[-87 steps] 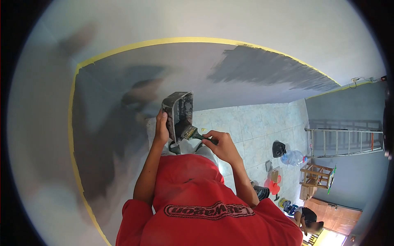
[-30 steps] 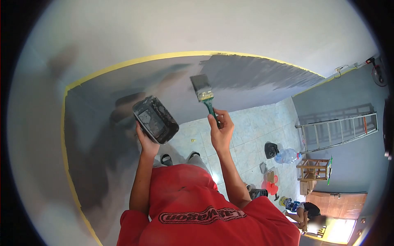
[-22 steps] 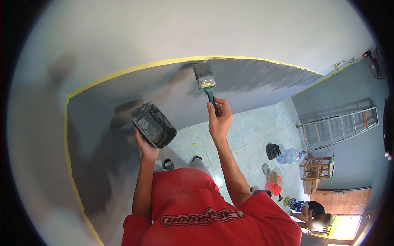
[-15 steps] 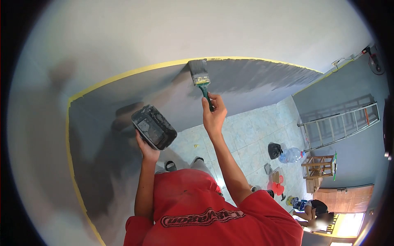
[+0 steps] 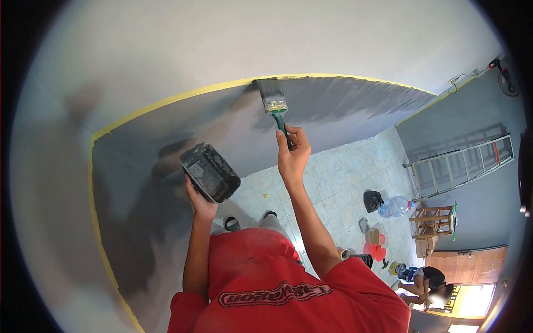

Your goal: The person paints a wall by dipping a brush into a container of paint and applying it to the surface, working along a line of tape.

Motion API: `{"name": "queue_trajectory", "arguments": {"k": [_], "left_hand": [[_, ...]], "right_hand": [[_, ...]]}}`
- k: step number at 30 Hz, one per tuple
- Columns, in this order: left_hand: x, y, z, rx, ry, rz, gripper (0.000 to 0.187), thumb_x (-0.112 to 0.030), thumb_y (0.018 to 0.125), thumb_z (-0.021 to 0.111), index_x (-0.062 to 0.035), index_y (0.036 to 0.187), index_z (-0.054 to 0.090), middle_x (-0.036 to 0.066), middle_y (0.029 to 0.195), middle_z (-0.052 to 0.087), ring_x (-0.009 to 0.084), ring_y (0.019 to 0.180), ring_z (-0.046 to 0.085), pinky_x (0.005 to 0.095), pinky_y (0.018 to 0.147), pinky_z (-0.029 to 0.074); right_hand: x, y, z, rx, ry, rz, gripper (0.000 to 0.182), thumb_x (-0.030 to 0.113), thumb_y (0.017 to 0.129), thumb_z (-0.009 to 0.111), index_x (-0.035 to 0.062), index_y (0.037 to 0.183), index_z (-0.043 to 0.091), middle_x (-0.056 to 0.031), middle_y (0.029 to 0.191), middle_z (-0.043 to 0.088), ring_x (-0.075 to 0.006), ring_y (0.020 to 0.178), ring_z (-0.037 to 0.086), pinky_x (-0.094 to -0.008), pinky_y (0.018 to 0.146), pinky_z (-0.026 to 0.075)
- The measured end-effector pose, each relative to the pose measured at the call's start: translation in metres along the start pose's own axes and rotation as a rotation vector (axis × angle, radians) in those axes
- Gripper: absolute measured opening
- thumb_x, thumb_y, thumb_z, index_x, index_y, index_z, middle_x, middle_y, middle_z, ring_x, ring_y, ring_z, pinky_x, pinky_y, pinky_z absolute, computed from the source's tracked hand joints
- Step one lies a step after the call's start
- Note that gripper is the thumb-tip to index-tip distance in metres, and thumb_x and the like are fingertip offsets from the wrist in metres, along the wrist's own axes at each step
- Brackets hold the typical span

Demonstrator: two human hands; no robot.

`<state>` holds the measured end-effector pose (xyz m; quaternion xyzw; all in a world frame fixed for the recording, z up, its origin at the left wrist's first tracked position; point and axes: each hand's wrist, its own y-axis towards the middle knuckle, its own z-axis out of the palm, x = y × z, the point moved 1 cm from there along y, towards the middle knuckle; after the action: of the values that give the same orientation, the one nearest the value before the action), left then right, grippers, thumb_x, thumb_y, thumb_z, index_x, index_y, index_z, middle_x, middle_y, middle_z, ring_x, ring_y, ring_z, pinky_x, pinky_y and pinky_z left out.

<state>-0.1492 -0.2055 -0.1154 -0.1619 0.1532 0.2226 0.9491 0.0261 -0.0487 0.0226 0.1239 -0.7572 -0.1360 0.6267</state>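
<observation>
My right hand (image 5: pixel 294 152) grips the green handle of a wide paintbrush (image 5: pixel 273 99). Its dark bristles press on the wall just under a strip of yellow masking tape (image 5: pixel 202 90). Below the tape the wall (image 5: pixel 333 102) carries streaky dark grey paint, while the part above is pale. In my left hand (image 5: pixel 201 202) is a black plastic paint tray (image 5: pixel 211 173), tilted so its inside shows, with grey paint smeared on the bottom and walls. The fingers of that hand are partly hidden under the tray.
A metal ladder (image 5: pixel 461 166) leans along the right-hand wall. Near it stand a wooden stool (image 5: pixel 433 221), a clear water bottle (image 5: pixel 395 207) and a black bag (image 5: pixel 373 201). Red items (image 5: pixel 376 247) lie on the tiled floor (image 5: pixel 333 188). Another person (image 5: pixel 427 283) crouches by the doorway.
The paintbrush and my right hand have shifted very slightly to the right, with the bristles still at the tape's edge. The tray has hardly moved.
</observation>
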Motion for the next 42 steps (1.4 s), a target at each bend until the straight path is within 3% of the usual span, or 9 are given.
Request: {"name": "queue_trajectory", "arguments": {"k": [1, 7, 13, 16, 19, 22, 34, 37, 42], "left_hand": [[0.001, 0.001, -0.002, -0.014, 0.000, -0.004, 0.061, -0.057, 0.100, 0.043, -0.0163, 0.145, 0.045, 0.004, 0.144, 0.050, 0.0255, 0.131, 0.048, 0.0433, 0.110, 0.039], [-0.003, 0.001, -0.006, -0.040, 0.014, 0.028, 0.062, -0.057, 0.099, 0.044, -0.0168, 0.146, 0.045, 0.005, 0.144, 0.050, 0.0273, 0.132, 0.048, 0.0463, 0.110, 0.039], [-0.006, 0.000, -0.005, -0.061, -0.004, 0.025, 0.062, -0.057, 0.099, 0.045, -0.0157, 0.145, 0.046, 0.005, 0.144, 0.051, 0.0271, 0.131, 0.048, 0.0451, 0.110, 0.039], [-0.005, -0.001, -0.004, -0.055, -0.007, 0.013, 0.061, -0.057, 0.100, 0.043, -0.0150, 0.145, 0.045, 0.005, 0.143, 0.051, 0.0256, 0.131, 0.048, 0.0424, 0.110, 0.039], [-0.004, 0.002, -0.010, -0.044, -0.013, 0.008, 0.061, -0.057, 0.100, 0.043, -0.0149, 0.145, 0.045, 0.005, 0.144, 0.050, 0.0259, 0.131, 0.048, 0.0425, 0.110, 0.039], [-0.006, 0.003, -0.008, -0.052, -0.008, 0.011, 0.062, -0.057, 0.100, 0.043, -0.0149, 0.145, 0.045, 0.005, 0.144, 0.050, 0.0260, 0.132, 0.048, 0.0427, 0.110, 0.039], [-0.003, 0.006, -0.007, -0.063, 0.022, -0.002, 0.062, -0.058, 0.099, 0.045, -0.0148, 0.144, 0.046, 0.005, 0.143, 0.051, 0.0262, 0.131, 0.048, 0.0429, 0.111, 0.038], [-0.001, 0.005, -0.003, -0.058, 0.012, -0.028, 0.062, -0.057, 0.100, 0.045, -0.0144, 0.144, 0.046, 0.005, 0.143, 0.051, 0.0259, 0.131, 0.048, 0.0425, 0.111, 0.038], [-0.001, 0.009, -0.012, -0.073, 0.003, -0.018, 0.060, -0.055, 0.101, 0.044, -0.0144, 0.144, 0.045, 0.005, 0.144, 0.050, 0.0258, 0.132, 0.048, 0.0423, 0.111, 0.038]], "right_hand": [[0.002, 0.001, 0.000, 0.004, -0.023, 0.012, 0.023, 0.013, 0.090, 0.068, -0.0050, 0.103, 0.064, -0.0146, 0.078, 0.068, -0.0136, 0.068, 0.058, -0.0293, 0.062, 0.047], [-0.010, -0.001, 0.001, 0.009, -0.041, -0.030, 0.020, 0.014, 0.093, 0.067, -0.0030, 0.103, 0.062, -0.0032, 0.069, 0.061, -0.0039, 0.062, 0.041, -0.0243, 0.052, 0.030], [-0.002, 0.001, 0.000, -0.013, -0.018, 0.001, 0.021, 0.012, 0.091, 0.068, -0.0050, 0.103, 0.063, -0.0143, 0.080, 0.069, -0.0122, 0.067, 0.055, -0.0292, 0.060, 0.044], [-0.003, 0.002, 0.005, -0.029, 0.003, -0.023, 0.021, 0.015, 0.093, 0.067, -0.0021, 0.104, 0.062, -0.0022, 0.069, 0.060, -0.0039, 0.060, 0.039, -0.0234, 0.052, 0.028], [-0.004, 0.003, 0.005, -0.022, -0.032, -0.025, 0.021, 0.015, 0.093, 0.067, -0.0020, 0.104, 0.062, -0.0022, 0.069, 0.060, -0.0039, 0.060, 0.039, -0.0233, 0.052, 0.028], [-0.008, 0.001, 0.000, 0.009, -0.093, 0.033, 0.020, 0.012, 0.091, 0.068, -0.0051, 0.100, 0.063, -0.0126, 0.081, 0.069, -0.0122, 0.068, 0.057, -0.0284, 0.061, 0.045], [-0.025, 0.002, 0.007, 0.029, -0.098, -0.019, 0.021, 0.013, 0.089, 0.069, -0.0038, 0.101, 0.065, -0.0156, 0.075, 0.069, -0.0168, 0.065, 0.063, -0.0311, 0.063, 0.048], [-0.051, -0.007, 0.017, 0.145, -0.235, 0.029, 0.019, 0.014, 0.087, 0.072, -0.0024, 0.094, 0.066, -0.0058, 0.058, 0.060, -0.0105, 0.053, 0.047, -0.0297, 0.052, 0.037], [-0.075, -0.020, 0.015, 0.224, -0.245, 0.210, 0.020, 0.016, 0.085, 0.071, -0.0019, 0.093, 0.066, -0.0125, 0.059, 0.064, -0.0203, 0.052, 0.058, -0.0350, 0.053, 0.043]]}}
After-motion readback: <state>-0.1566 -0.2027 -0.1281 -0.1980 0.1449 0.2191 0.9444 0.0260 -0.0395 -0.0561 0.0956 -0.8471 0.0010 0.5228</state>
